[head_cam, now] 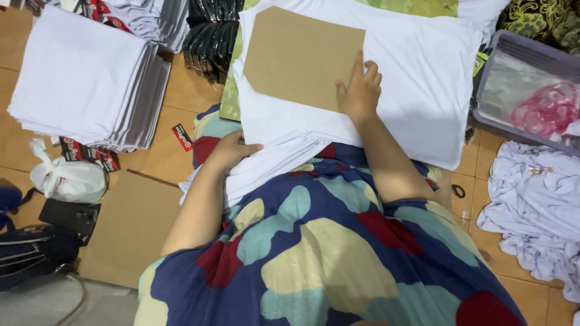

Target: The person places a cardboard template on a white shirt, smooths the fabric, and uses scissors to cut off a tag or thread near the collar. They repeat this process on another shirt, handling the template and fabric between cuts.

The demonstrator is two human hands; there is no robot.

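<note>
Both hands work a white shirt [417,78] spread before me: my right hand [360,90] lies flat, fingers together, pinning a brown cardboard sheet [299,54] on it, while my left hand [232,150] grips the shirt's bunched near edge beside my lap.

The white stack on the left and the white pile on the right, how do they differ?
The folded stack is neat, flat and square-edged; the crumpled pile is loose and wrinkled. The stack lies far from both hands, beside black packs; the pile lies below a plastic tub. Both are white cloth on the floor.
</note>
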